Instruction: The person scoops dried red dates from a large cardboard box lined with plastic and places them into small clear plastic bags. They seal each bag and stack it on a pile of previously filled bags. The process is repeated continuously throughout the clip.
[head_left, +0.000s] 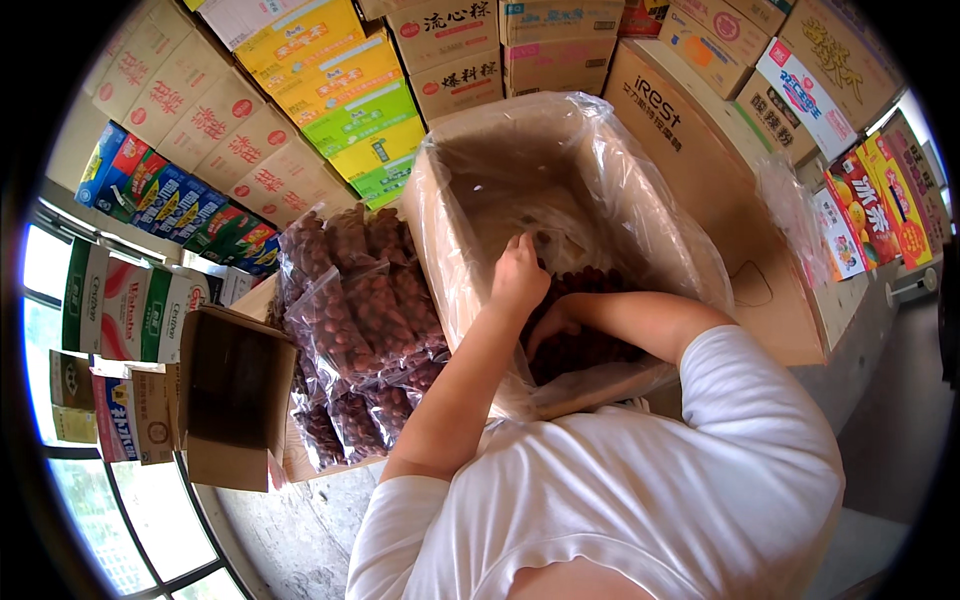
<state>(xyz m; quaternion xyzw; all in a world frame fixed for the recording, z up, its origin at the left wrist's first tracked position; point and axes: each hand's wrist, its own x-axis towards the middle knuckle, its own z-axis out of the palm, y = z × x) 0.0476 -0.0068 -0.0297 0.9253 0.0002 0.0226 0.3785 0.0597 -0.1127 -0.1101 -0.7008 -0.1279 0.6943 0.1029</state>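
Note:
Before me stands a large cardboard box (652, 202) lined with clear plastic. Dark red dried fruit, which looks like jujubes (592, 282), lies in its near part. My left hand (520, 268) is inside the box over the fruit's edge, fingers bent; what lies under its fingertips is hidden. My right hand (553, 327) reaches down among the fruit, its fingers partly lost in shadow, so its hold cannot be made out. Left of the box, clear zip bags filled with the same kind of fruit (352, 315) are piled on a wooden surface.
An open empty cardboard box (236, 360) stands at the left, beyond the bags. Stacked cartons (352, 82) line the far side. A large flat carton (705, 150) lies right of the lined box, with crumpled clear plastic (791, 206) near its right edge.

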